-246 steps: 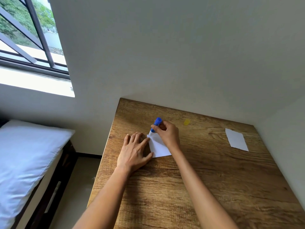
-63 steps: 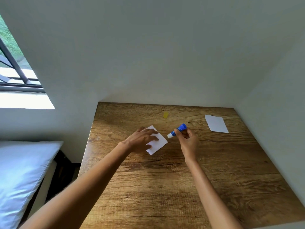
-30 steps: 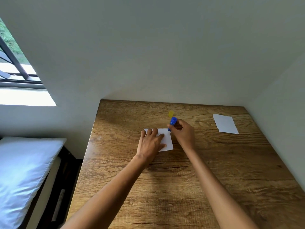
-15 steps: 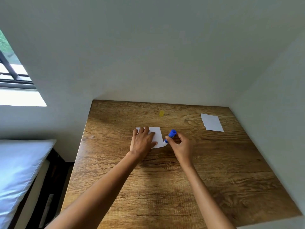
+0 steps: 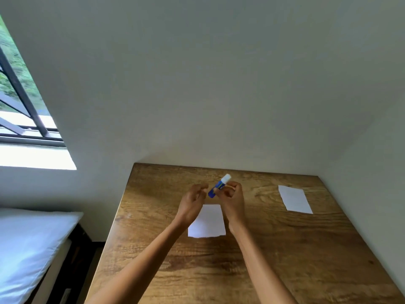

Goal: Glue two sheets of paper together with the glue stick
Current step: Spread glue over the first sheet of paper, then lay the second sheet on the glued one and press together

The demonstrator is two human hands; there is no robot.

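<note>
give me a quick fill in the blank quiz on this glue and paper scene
1. The glue stick is held in the ____ hand.
2. The number of paper sheets lying on the table is ____.
3. The glue stick's body is ____ in colour.
4. The left hand is raised above the ____ sheet, not the far one.

Missing words: right; two; blue; near
</note>
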